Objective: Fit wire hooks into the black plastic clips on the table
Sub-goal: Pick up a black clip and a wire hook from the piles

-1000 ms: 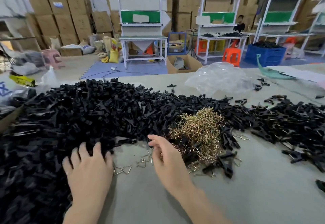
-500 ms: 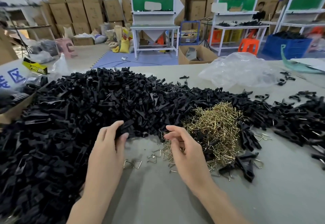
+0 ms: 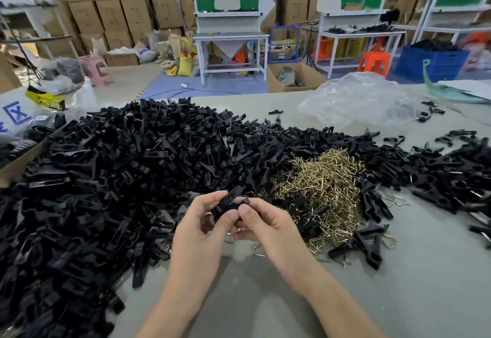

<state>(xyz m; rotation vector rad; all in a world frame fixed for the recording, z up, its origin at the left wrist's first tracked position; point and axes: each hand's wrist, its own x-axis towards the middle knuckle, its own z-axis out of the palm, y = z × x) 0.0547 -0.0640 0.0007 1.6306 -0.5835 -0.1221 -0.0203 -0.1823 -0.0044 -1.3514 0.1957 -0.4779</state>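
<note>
Pinched between left hand (image 3: 202,227) and right hand (image 3: 265,222), fingers curled: one black clip (image 3: 225,203). Best steadied before pressing any of the wire hooks (image 3: 321,183) squarely in.

1. Warehouse sort of room, the back pretty much buried in stacked cardboard boxes (image 3: 87,5).
2. White workbench (image 3: 228,36) with a green panel in the middle, and a second bench (image 3: 358,33) just like it to the right.
3. Blue floor mat (image 3: 170,89) under the middle bench, plain beige floor to its left.
4. Pink stool (image 3: 95,68) on the left, orange stool (image 3: 374,62) and blue crate (image 3: 438,64) on the right.
5. Yellow sack (image 3: 184,65) leaning by the bench leg.
6. Open carton (image 3: 295,86) on the floor just past the grey table (image 3: 265,298).
7. Light is flat and even.
</note>
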